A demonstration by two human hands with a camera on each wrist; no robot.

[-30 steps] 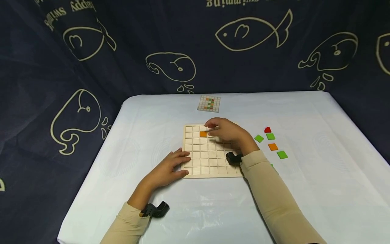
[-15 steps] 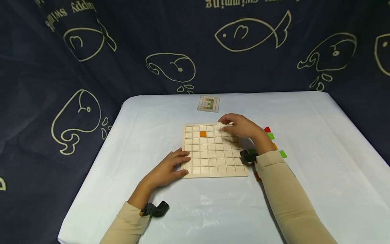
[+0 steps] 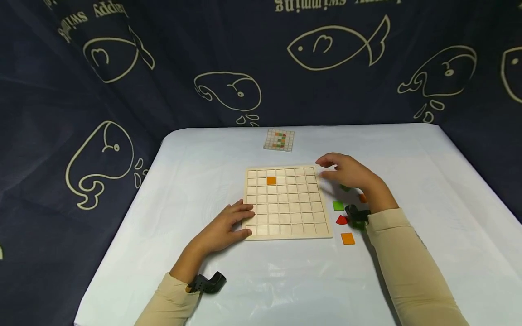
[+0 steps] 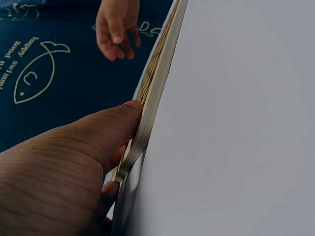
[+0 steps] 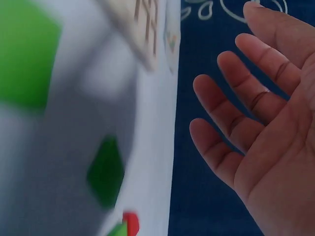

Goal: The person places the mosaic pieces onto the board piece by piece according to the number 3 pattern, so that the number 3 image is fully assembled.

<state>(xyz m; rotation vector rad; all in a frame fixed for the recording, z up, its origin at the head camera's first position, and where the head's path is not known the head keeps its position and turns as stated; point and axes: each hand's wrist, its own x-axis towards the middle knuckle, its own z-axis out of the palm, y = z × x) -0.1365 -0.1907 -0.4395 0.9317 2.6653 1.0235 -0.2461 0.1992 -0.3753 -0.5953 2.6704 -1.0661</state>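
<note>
A pale wooden grid board (image 3: 289,203) lies on the white table, one orange square tile (image 3: 271,180) set in a cell near its top left. At the board's left edge rests my left hand (image 3: 223,226), its fingertips and thumb on the rim; the left wrist view shows the thumb against the board's side (image 4: 157,78). My right hand (image 3: 346,171) hovers just past the upper right corner, holding nothing. Its fingers (image 5: 216,103) are spread and loosely bent in the right wrist view. Beneath that arm lie a green tile (image 3: 338,206), a red quarter-round piece (image 3: 341,220) and an orange tile (image 3: 348,238).
A small pattern card (image 3: 279,140) with a coloured grid lies behind the board. More tiles, including an orange one (image 3: 362,198), are partly hidden by the right forearm. A dark cloth (image 3: 228,45) printed with fish and whales hangs behind the table.
My right hand has moved right from above the board, near the orange tile, to beyond the board's right edge. Loose pieces by the board's lower right have come into view. The left hand stays put.
</note>
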